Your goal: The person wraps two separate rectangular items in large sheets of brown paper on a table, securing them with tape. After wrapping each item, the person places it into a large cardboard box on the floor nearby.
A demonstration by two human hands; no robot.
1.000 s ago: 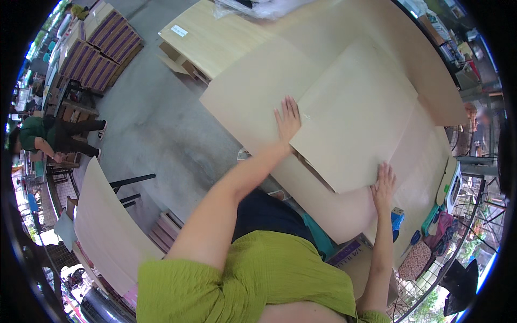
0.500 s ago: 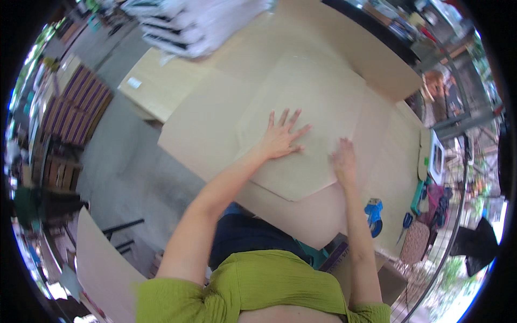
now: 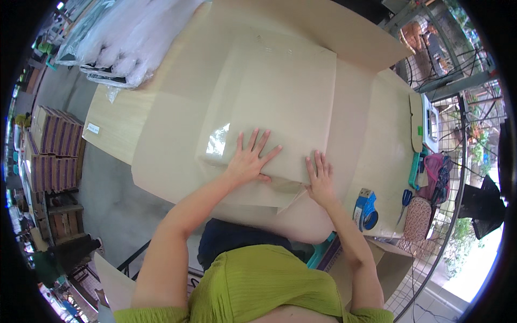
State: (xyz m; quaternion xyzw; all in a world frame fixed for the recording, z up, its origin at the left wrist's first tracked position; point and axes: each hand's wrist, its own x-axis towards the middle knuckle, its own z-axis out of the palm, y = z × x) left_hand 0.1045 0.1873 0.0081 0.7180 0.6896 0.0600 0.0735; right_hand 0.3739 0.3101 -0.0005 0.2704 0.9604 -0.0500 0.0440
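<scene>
A flat, tan rectangular piece (image 3: 280, 97) with a glossy surface lies on a larger brown cardboard sheet (image 3: 167, 140) on the table. My left hand (image 3: 249, 162) is pressed flat on the piece near its front edge, fingers spread. At the front right corner, my right hand (image 3: 321, 182) lies with fingers stretched out and its thumb apart, touching the piece's edge. Between the hands and my body, a thin front flap (image 3: 269, 198) is creased, with a diagonal fold by the right hand. What lies under the glossy surface is hidden.
Plastic-wrapped goods (image 3: 137, 43) are piled at the far left. An upright cardboard panel (image 3: 323, 27) stands at the back. To the right lie a blue tape dispenser (image 3: 366, 211), scissors (image 3: 405, 202) and a patterned pouch (image 3: 418, 219). An opened carton (image 3: 385, 266) is beside my right forearm.
The view has shifted. Both hands have come nearer the piece's front edge, the right one now at its corner. The front flap now shows creases and a fold.
</scene>
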